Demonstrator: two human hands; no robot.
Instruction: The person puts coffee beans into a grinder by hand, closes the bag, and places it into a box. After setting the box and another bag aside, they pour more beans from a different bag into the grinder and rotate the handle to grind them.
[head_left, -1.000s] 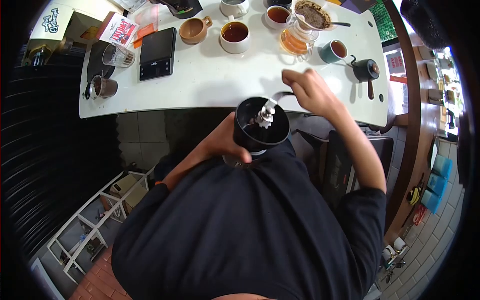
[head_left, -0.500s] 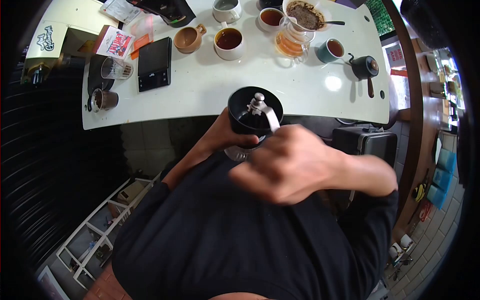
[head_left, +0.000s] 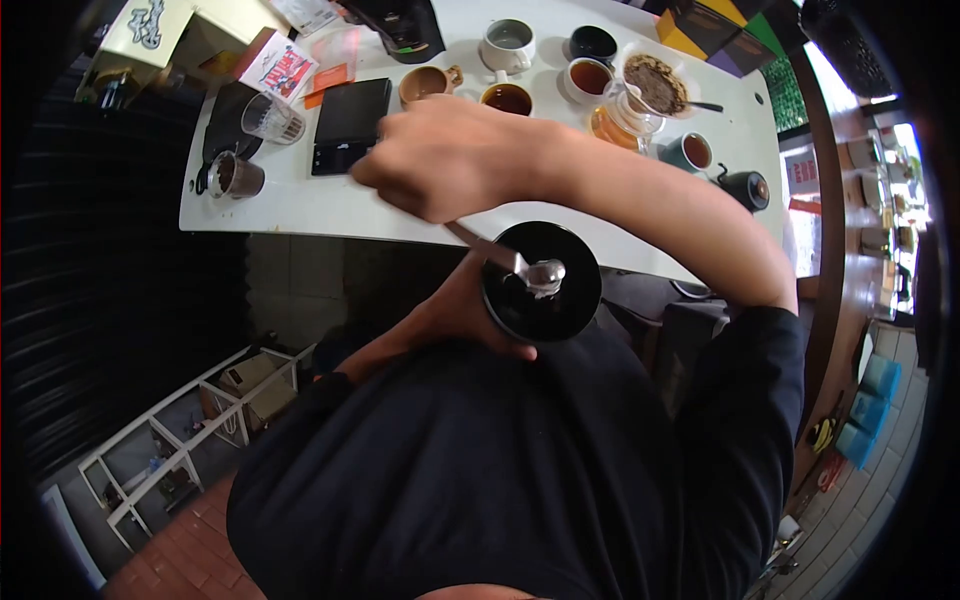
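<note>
A black hand coffee grinder (head_left: 578, 300) is held off the white table's near edge, in front of my chest, its open top tilted toward me. My left hand (head_left: 465, 305) is wrapped round its body from the left, thumb at the near side. Above and to the left, my right hand (head_left: 435, 160) is closed on the end of the metal crank handle (head_left: 490, 247); the knob is hidden inside the fist. That fist is a little blurred, and its forearm passes over the table. The inside of the hopper is dark, and I cannot make out any beans.
On the white table (head_left: 330, 205) stand a black scale (head_left: 350, 125), a clear glass (head_left: 275, 120), a jar of brown grounds (head_left: 238, 177), several cups, a glass server (head_left: 622, 125), a filter with wet grounds (head_left: 655, 85) and a dark kettle (head_left: 745, 188). A black pouch (head_left: 400, 30) is behind.
My right hand has swung the crank from the near right side to the far left. The grinder now sits lower and slightly right in view, more tilted. The camera view has shifted.
</note>
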